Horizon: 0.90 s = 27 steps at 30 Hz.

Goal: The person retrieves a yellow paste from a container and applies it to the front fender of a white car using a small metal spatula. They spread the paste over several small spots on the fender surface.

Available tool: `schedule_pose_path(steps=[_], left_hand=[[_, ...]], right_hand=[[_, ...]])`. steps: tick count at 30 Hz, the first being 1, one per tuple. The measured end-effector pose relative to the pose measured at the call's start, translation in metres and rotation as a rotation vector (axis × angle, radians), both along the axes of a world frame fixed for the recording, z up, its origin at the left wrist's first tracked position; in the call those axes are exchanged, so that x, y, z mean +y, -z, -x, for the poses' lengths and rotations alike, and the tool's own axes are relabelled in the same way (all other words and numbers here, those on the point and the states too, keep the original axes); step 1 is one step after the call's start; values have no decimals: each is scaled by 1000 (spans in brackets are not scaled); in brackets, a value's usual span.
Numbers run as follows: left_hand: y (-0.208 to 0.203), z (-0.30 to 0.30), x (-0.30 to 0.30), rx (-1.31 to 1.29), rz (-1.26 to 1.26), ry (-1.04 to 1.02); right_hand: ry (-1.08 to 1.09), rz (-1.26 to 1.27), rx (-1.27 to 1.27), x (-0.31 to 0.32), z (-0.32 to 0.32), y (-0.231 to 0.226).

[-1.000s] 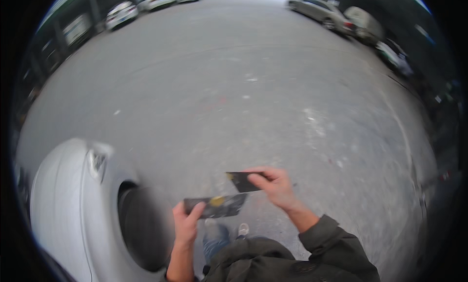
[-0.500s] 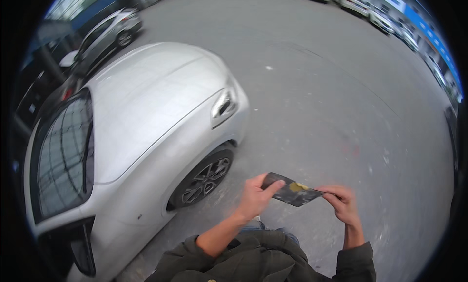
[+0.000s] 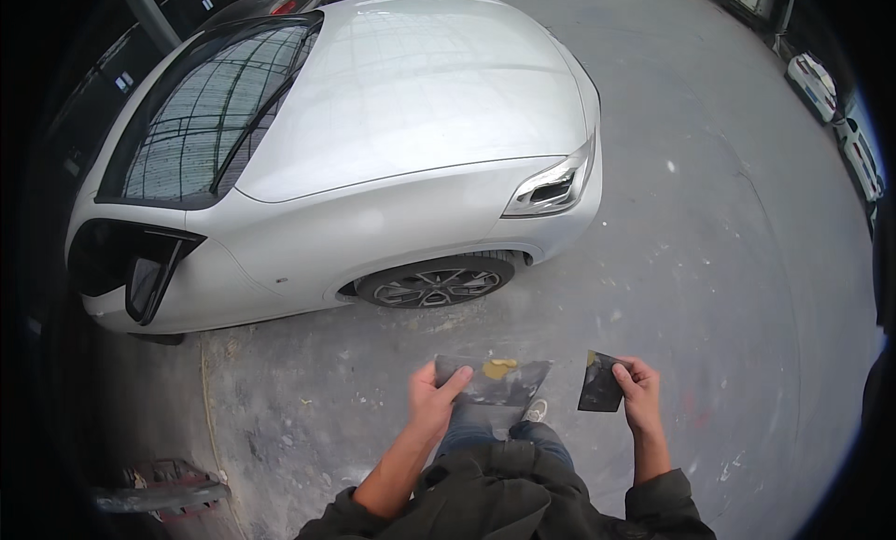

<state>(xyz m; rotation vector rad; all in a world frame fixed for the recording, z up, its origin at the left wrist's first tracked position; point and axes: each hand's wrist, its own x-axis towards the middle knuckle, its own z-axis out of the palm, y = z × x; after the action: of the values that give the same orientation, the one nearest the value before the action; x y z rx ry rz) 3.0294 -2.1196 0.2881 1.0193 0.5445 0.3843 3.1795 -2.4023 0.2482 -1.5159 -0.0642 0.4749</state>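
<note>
My left hand (image 3: 433, 400) is closed on one end of a flat dark grey mixing board (image 3: 481, 392), thumb on top. A dab of yellow putty (image 3: 499, 368) sits on the board near its far edge. Off to the right, my right hand (image 3: 641, 396) pinches a smaller dark putty spreader (image 3: 598, 385) between thumb and fingers. A little yellow shows at the spreader's far left corner. Board and spreader are apart, both held above the floor in front of my body.
A white car (image 3: 401, 101) stands ahead and to the left, its front wheel (image 3: 437, 283) and headlight (image 3: 555, 187) facing my side. A dark red-and-grey metal device (image 3: 163, 491) lies at the lower left. Other parked cars (image 3: 814, 84) line the far right.
My view has turned left toward the white car. The spreader, earlier up against the board, is now separate to its right, and the hands are further apart.
</note>
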Motion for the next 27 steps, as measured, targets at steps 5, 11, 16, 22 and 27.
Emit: schedule_pose_path(steps=[5,11,16,22,27], left_hand=[[14,4,-26,41,56,-153],[40,-16,-31,101,84,-192],[100,-47,-20,136,133,-174],[249,-111,5,99,163,-113],[374,-151,19,43,93,-101]], right_hand=[[53,-132,222,-12,-33,54],[95,-202,458,-3,-55,108],[51,-102,412,25,-76,166],[0,-92,291,67,-126,295],[-53,-113,69,90,-163,412]])
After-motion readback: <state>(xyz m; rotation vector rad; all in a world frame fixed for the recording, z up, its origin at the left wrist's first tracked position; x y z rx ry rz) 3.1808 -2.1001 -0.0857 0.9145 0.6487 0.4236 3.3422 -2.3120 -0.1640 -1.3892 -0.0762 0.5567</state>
